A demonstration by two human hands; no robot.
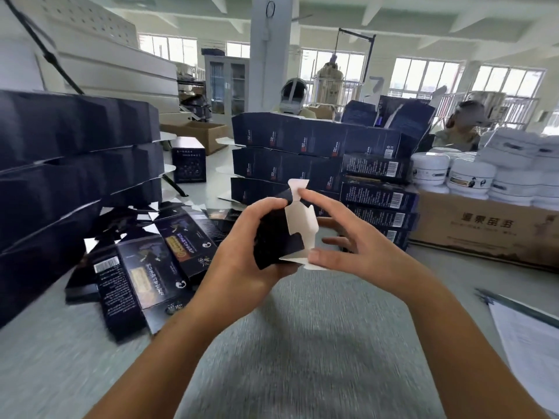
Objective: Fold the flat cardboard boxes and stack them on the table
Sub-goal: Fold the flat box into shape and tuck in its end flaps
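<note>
Both forearms raised from the lower edge, meeting above the table. Left hand (242, 243): fingers curled round the dark body of a small black cardboard box with white inner flaps (279, 246), gripping it from the left. Right hand (348, 237): forefinger tip on the upper white tab, thumb on the lower tab, pinching the open flap between them; remaining fingers spread loosely behind. Box held in the air between the two hands, clear of the surface.

Below the hands, grey textured tabletop (302, 343). Left of the left hand, loose heap of flat black printed cartons (142, 267); farther left, tall stacks of dark boxes (60, 152). Beyond the hands, second stack of dark folded boxes (290, 164). Right of the right hand, brown corrugated carton (484, 231) with white lidded jars (453, 176) above it; nearer, white papers on a clipboard (529, 343). Background: white pillar (269, 55), windowed hall.
</note>
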